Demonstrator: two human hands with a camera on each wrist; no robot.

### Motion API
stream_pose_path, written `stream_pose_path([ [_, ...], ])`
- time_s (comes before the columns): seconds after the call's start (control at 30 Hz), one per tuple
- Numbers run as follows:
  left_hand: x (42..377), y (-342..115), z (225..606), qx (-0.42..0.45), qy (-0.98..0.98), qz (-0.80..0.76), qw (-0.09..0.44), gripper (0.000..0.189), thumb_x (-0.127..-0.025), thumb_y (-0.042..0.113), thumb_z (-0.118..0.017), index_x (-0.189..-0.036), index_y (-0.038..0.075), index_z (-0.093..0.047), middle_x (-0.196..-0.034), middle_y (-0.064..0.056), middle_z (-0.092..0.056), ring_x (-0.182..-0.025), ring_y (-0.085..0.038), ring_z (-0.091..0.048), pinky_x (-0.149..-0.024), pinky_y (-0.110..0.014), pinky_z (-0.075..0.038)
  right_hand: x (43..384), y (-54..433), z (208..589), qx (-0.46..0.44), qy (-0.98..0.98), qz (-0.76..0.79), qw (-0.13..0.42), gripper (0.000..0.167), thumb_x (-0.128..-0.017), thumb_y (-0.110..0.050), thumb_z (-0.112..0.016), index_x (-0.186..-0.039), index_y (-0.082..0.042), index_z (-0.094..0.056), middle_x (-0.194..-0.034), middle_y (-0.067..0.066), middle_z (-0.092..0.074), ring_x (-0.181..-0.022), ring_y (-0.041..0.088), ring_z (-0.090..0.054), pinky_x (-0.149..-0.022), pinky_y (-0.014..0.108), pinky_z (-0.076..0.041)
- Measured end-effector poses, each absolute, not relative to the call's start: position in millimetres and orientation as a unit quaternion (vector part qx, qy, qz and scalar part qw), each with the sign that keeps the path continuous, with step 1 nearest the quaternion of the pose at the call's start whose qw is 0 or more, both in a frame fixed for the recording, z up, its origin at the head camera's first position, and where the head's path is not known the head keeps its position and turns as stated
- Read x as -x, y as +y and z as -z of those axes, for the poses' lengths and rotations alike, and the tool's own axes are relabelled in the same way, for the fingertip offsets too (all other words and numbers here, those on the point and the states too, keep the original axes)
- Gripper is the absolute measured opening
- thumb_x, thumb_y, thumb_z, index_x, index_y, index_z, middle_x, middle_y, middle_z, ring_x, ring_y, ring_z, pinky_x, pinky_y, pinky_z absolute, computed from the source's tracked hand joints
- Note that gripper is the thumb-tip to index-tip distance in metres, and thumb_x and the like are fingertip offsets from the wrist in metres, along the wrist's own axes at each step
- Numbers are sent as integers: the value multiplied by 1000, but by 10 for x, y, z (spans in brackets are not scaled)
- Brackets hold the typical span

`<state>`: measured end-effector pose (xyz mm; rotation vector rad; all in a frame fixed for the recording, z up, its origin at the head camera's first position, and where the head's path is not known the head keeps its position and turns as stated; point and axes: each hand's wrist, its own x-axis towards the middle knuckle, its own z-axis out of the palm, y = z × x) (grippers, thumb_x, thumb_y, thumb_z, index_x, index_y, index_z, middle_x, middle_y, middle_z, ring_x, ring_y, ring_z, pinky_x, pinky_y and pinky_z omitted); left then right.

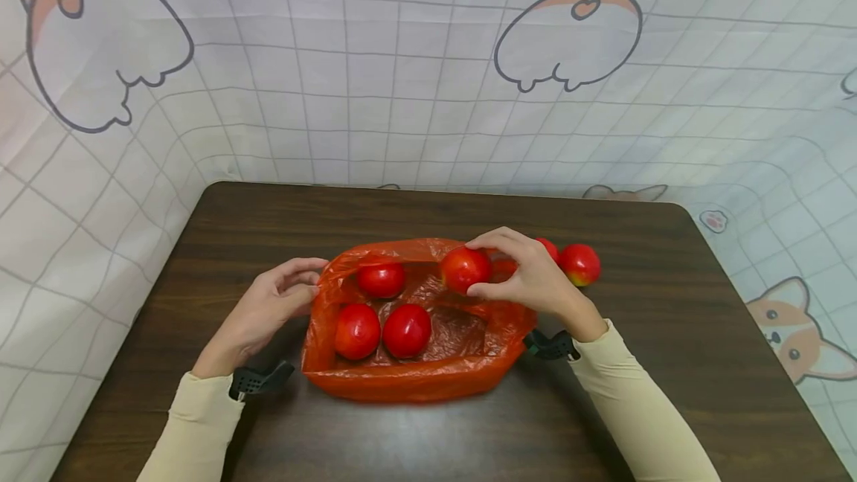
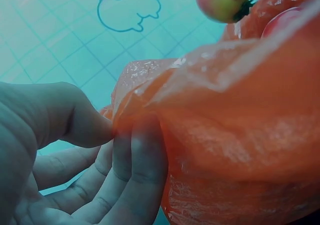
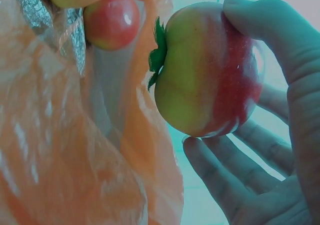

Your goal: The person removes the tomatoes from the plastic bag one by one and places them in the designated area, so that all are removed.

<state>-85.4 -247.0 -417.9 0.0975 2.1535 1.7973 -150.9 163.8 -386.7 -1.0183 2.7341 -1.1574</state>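
Note:
An orange-red plastic bag (image 1: 408, 389) stands open at the top on the table. Inside it lie three red tomatoes, among them a front-left tomato (image 1: 357, 332). My left hand (image 1: 271, 303) pinches the bag's left edge between thumb and fingers; the thin plastic (image 2: 225, 150) shows the fingertips through it. Over the right side of the bag opening, my right hand (image 1: 535, 274) holds another tomato (image 3: 210, 70) between thumb and fingertips. Its green leafy stem end and yellow-green side face the bag in the right wrist view.
Two more tomatoes lie on the table beyond my right hand, one of them (image 1: 579, 265) partly yellow at its base. The dark wooden table (image 1: 669, 363) is bordered by a white grid-patterned cloth (image 1: 428, 73) with cartoon dogs.

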Motion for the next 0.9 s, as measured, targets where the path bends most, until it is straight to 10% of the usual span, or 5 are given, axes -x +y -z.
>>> stream_pose_path([
  [0.9,817,-2495,4153,-38,765,-621,166,46,-104,19,-58,-148,10,-48,-125,-11,-60,-107,-14,-71,-95,-33,-63,1310,2187,3859,215,904,365,-47,53,-77,-30,-92,-126,-24,-71,-125,-5,-66,-107,15,-67,-89,49,-64],
])
